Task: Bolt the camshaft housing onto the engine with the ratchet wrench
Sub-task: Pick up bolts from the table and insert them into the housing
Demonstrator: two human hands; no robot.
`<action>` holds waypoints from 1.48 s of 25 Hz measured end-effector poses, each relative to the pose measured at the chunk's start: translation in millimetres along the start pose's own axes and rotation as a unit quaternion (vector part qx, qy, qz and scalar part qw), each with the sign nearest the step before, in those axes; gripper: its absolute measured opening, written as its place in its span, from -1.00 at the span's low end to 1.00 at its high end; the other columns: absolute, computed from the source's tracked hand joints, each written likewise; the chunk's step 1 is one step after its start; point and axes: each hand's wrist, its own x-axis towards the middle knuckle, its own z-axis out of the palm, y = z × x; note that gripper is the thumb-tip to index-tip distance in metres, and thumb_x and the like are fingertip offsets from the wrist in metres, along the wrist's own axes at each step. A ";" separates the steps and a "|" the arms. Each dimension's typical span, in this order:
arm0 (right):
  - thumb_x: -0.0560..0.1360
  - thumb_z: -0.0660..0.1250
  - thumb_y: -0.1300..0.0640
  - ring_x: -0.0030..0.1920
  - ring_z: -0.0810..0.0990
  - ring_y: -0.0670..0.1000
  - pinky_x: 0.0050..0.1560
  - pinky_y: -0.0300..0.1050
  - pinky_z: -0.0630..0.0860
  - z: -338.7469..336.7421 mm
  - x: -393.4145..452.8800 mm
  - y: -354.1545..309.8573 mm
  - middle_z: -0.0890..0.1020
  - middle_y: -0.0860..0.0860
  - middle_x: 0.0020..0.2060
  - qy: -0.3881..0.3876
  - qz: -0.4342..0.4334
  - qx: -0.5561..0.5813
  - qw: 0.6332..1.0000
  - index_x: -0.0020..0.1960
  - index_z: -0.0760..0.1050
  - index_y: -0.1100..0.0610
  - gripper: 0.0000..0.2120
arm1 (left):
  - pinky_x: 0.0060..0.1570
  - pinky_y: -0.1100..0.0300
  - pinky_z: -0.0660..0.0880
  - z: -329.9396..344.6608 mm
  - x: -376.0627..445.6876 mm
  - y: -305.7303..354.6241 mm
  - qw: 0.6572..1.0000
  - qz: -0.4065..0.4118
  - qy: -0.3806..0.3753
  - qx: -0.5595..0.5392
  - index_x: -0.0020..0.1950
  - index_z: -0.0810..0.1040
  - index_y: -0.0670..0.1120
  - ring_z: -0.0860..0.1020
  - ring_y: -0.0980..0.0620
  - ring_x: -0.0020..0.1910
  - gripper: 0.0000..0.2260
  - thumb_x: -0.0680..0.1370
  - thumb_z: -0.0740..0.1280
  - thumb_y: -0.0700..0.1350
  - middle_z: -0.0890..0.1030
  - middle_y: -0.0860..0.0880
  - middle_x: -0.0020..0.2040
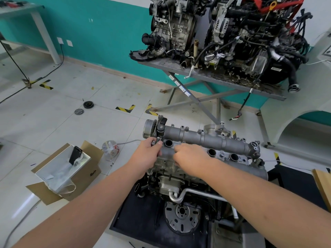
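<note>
Housing (206, 138) runs left-right under both hands; left hand (146, 154) pinches small part at its left end, right hand (189, 158) curled mid-housing, hold unclear; no wrench visible.

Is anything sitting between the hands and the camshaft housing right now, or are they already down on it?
Nothing visible stands in the way. Both hands are already on the camshaft housing: the left hand pinches a small part at its sprocket end, and the right hand rests on its top beside the round wells. No ratchet wrench is in view.

- Grey camshaft housing (206, 140) at centre.
- Teal wall (107, 33) at 11 o'clock.
- Yellow-and-black striped floor tape (126, 108) at 10 o'clock.
- Brown cardboard box (86, 178) at 8 o'clock.
</note>
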 end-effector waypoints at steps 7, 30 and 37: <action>0.58 0.28 0.11 0.11 0.40 0.11 -0.14 -0.03 0.26 -0.2 1.8 15.0 0.46 0.03 0.04 0.039 -0.112 -0.049 0.992 0.03 0.60 0.12 -0.85 | -0.57 0.28 0.19 -1.1 -6.9 -0.7 1.000 -0.004 -0.005 0.007 -0.04 0.47 -0.08 0.26 0.11 -0.59 -0.83 0.64 0.24 -0.01 0.49 0.04 -0.40; 0.63 0.24 0.00 0.18 0.48 0.08 0.13 0.02 0.46 1.7 2.7 13.4 0.54 0.03 0.13 -0.023 -0.056 0.081 0.995 0.17 0.60 0.14 -0.72 | -0.56 0.27 0.18 16.0 -18.8 10.1 0.999 -0.011 -0.037 0.022 -0.04 0.50 -0.09 0.28 0.10 -0.56 -0.83 0.65 0.22 -0.03 0.52 0.00 -0.37; 0.60 0.31 0.02 0.11 0.54 -0.07 0.24 -0.01 0.51 -15.1 -27.8 31.0 0.60 -0.08 0.12 0.133 0.100 0.387 0.907 0.24 0.60 0.08 -0.73 | -0.57 0.29 0.14 25.1 -13.9 23.0 0.981 -0.062 -0.104 -0.152 0.01 0.56 -0.16 0.26 0.12 -0.51 -0.86 0.66 0.26 -0.13 0.58 -0.03 -0.29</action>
